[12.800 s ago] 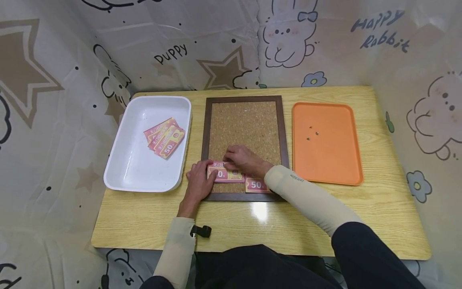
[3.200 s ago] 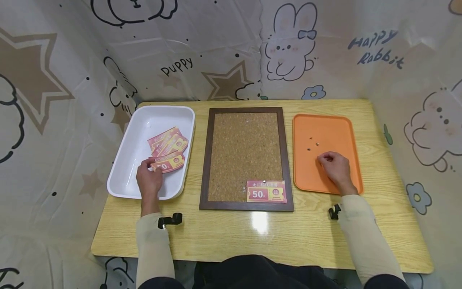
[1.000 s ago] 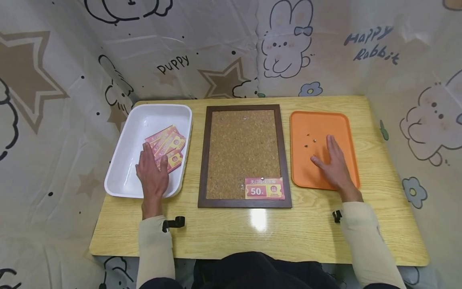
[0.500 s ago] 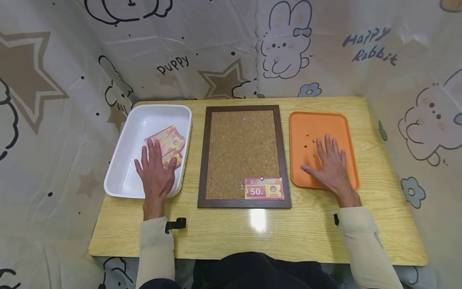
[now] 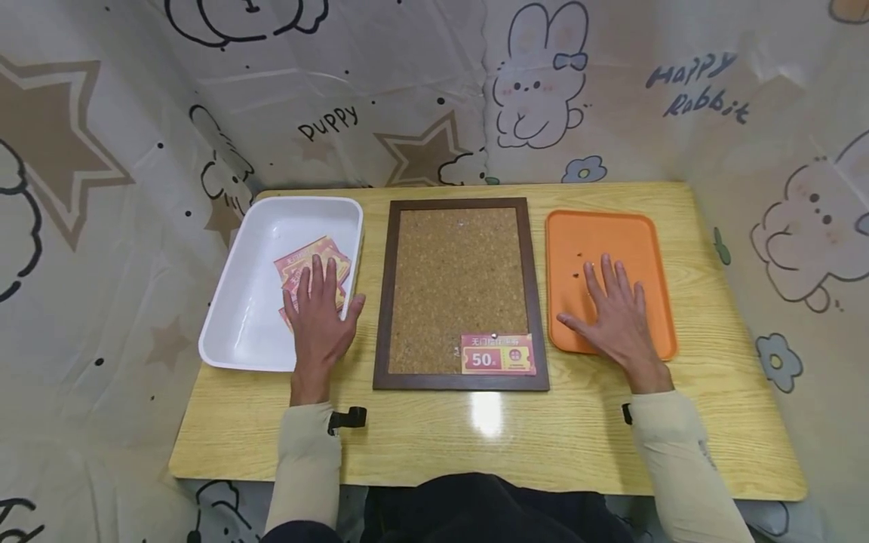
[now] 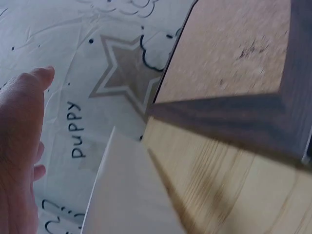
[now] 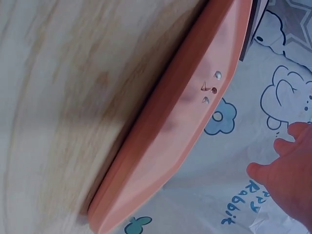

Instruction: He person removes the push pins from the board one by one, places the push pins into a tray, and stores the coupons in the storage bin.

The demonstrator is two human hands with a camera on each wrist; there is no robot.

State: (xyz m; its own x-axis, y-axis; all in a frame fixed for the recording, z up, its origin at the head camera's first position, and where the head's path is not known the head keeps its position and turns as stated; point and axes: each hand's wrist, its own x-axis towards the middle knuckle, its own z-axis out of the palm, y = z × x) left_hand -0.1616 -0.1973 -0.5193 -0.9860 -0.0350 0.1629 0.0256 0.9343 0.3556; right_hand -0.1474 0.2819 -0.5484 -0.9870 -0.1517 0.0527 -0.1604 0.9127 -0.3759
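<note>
My left hand (image 5: 319,328) is over the right side of the white plastic bin (image 5: 227,320), fingers straight and spread, holding nothing. It partly covers a fan of pink and yellow coupons (image 5: 299,259) lying in the bin. Over the orange tray (image 5: 566,317), my right hand (image 5: 618,320) has its fingers spread and holds nothing. Several small metal thumbtacks (image 7: 218,75) lie in that tray. Between the hands is a framed corkboard (image 5: 455,286). One "50" coupon (image 5: 498,358) is fixed to its lower right corner by a tack (image 5: 494,336) at the coupon's top edge.
Bin, corkboard and tray stand side by side on a light wood table (image 5: 421,445). A patterned cloth (image 5: 421,75) hangs behind the table and along both sides. The table's front edge runs close to the person's body.
Earlier, both hands were on coupons at the corkboard's lower left; those coupons went back into the bin. Since then both hands have opened and spread, and the left has shifted right.
</note>
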